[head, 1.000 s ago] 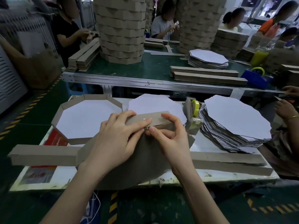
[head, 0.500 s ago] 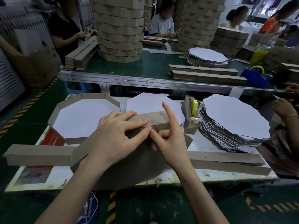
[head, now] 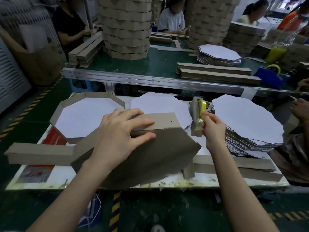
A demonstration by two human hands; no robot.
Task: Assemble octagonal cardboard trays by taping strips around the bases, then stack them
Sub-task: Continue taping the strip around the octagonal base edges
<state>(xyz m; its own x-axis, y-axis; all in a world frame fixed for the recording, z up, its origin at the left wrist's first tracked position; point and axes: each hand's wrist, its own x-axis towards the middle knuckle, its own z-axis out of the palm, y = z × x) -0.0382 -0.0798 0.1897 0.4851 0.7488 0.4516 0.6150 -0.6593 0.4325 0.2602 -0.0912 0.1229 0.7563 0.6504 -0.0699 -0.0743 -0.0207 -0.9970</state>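
Note:
A brown octagonal base [head: 150, 156] stands tilted toward me at the middle of the white table, with a cardboard strip [head: 160, 120] folded along its top edge. My left hand [head: 120, 131] presses the strip against the base, fingers spread over both. The strip's loose end [head: 38, 153] trails off to the left. My right hand [head: 213, 127] is at the tape dispenser [head: 198, 118] with its yellow roll, fingertips pinched at the tape end. A finished tray [head: 87, 114] with a white inside lies at the back left.
A single white octagon [head: 160, 104] lies behind the base, and a thick pile of white octagons [head: 247, 121] sits at the right. More strips [head: 237, 166] lie along the front right. Another person's hand [head: 301, 109] is at the right edge. Tall tray stacks stand on the green conveyor [head: 160, 67].
My right hand has left the strip's seam and moved right to the tape dispenser. My left hand has stayed on the strip and base, which now tilt slightly more.

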